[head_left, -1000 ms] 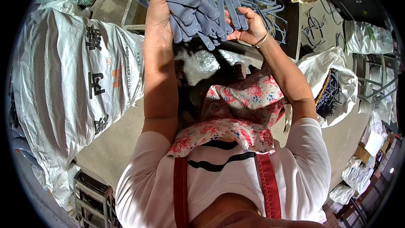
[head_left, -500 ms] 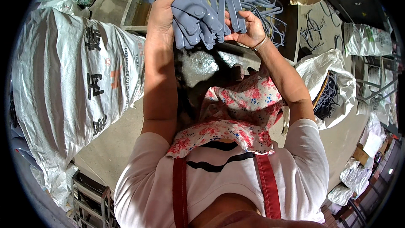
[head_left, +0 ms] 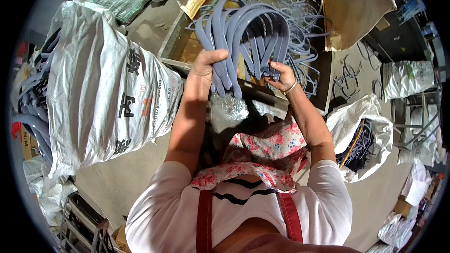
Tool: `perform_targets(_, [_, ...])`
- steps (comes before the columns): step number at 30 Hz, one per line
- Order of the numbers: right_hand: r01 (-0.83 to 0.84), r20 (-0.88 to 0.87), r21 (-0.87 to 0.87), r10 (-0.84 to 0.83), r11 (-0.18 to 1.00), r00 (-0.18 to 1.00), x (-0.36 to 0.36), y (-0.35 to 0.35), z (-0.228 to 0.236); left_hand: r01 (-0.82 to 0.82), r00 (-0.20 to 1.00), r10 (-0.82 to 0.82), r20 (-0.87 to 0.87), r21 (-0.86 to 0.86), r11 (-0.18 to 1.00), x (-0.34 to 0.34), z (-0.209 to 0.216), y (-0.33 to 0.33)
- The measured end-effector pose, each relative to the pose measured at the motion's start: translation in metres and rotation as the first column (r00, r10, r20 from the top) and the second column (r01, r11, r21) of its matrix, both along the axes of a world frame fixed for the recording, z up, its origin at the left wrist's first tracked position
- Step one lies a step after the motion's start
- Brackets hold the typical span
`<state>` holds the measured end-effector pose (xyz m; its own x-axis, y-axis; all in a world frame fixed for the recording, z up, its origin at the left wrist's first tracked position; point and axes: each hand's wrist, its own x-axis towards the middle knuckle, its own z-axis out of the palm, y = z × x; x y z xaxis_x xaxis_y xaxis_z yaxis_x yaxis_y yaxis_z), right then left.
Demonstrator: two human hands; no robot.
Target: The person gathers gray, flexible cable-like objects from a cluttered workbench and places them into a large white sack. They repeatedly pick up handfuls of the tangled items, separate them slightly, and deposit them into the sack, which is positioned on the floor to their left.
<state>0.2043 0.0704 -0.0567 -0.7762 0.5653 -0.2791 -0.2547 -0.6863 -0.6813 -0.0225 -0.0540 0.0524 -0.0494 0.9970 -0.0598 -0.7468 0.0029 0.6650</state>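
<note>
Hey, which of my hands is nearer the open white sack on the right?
Your right. The right hand, on the right end of the gray bands, is up and left of the sack; the left hand, on their left end, is farther left.

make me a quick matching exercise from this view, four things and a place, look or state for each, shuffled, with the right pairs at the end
Column one
1. left hand
2. shallow box
3. right hand
4. apron

Column two
A. red and pink flowers on a white ground
B. grips the left side of the bundle of curved grey bands
C. grips the right side of that bundle
D. has tangled thin grey strips inside

Right pairs: 1-B, 2-D, 3-C, 4-A
</note>
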Motion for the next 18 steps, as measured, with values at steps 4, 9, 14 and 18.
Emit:
perform_targets(4, [-0.070,0.014,0.116,0.069,0.991,0.998,-0.004,-0.013,0.018,0.096,0.995,-0.098,0.020,0.092,0.991,-0.008,-0.012,0.003])
perform_targets(9, [-0.067,0.053,0.116,0.061,0.991,0.997,-0.003,-0.014,0.025,0.147,0.989,-0.145,-0.027,0.081,0.986,-0.002,0.000,-0.015])
perform_targets(14, [0.061,-0.060,0.267,-0.047,0.962,0.997,0.005,-0.044,0.063,0.061,0.986,-0.081,0.147,0.134,0.989,0.014,-0.002,-0.007])
perform_targets(18, [0.141,0.014,0.418,-0.162,0.897,0.987,-0.002,-0.052,0.072,0.211,0.968,-0.233,0.094,0.202,0.956,-0.012,-0.006,-0.006])
